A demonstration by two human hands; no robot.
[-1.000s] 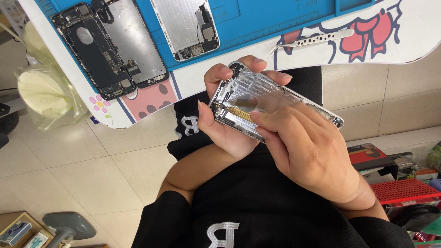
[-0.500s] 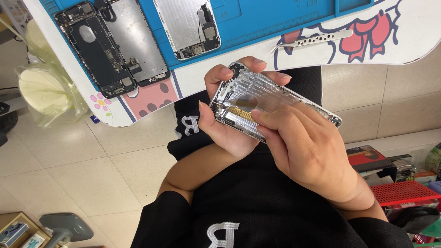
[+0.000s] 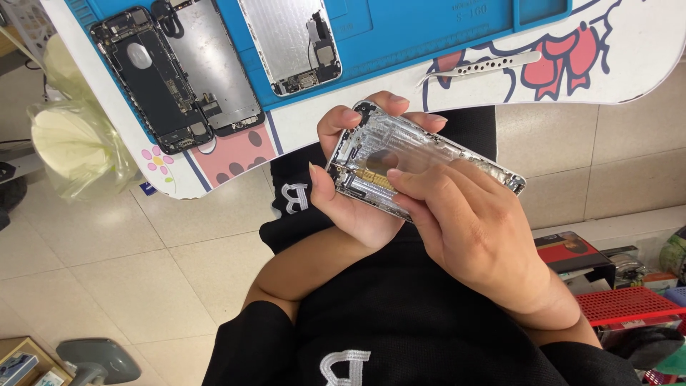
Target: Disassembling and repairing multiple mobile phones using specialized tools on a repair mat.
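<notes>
Effectively nothing has shifted between the earlier views and this one. Your left hand (image 3: 350, 193) still cradles the opened silver phone housing (image 3: 421, 168) from beneath, thumb along its near long edge and the other fingers hooked over the far edge. Your right hand (image 3: 471, 229) remains laid across the housing's right half, index and thumb pressed together down onto its interior, close to the gold-coloured strip (image 3: 375, 179) just left of those fingertips. The housing sits at the same tilt, held in the air above your lap, just this side of the table (image 3: 629, 64) edge. My judgement: the work on that one spot inside the housing continues without visible progress; nothing has come free.

Matters I cannot settle:
- Whether the right fingers pinch a small part or merely press on the interior. The fingertips cover the contact point.
- The right end of the housing, which shows only as a corner beyond the right knuckles.
- The fine components inside the housing, which blur into glare.

Beyond the left fingers, on the blue mat (image 3: 400, 28), lie a dark opened phone body (image 3: 150, 78), a grey plate (image 3: 211, 68) beside it, and a second silver plate (image 3: 289, 43), the last two cut off by the top edge. Pale tweezers (image 3: 489, 63) lie on the table past the right fingers.
</notes>
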